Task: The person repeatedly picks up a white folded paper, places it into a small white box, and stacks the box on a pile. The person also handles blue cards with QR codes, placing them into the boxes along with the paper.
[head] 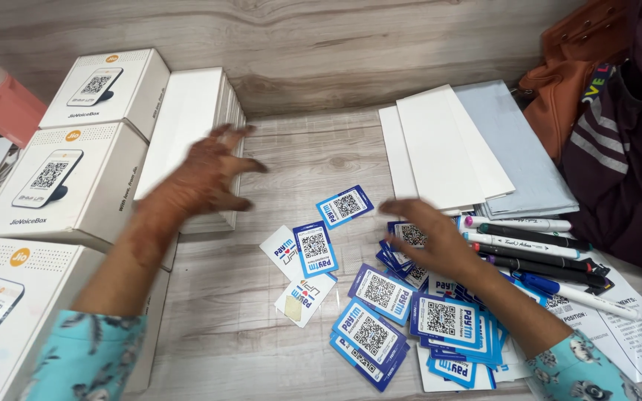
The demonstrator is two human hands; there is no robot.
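My left hand (206,174) hovers with fingers spread over a stack of plain white boxes (187,111) at the left, holding nothing. My right hand (429,238) rests palm down on a loose pile of blue-and-white code cards (440,319), fingers apart, touching the top cards. More of these cards lie scattered on the wooden table between the hands: one angled card (344,206) and a card on a white backing (313,250). Both arms wear teal patterned sleeves.
Three white printed device boxes (68,178) stand along the left edge. Flat white and grey sheets (469,148) lie at the back right. Several markers and pens (536,245) lie right of the cards, over a printed paper (633,327). An orange bag and dark clothing (603,111) fill the right corner.
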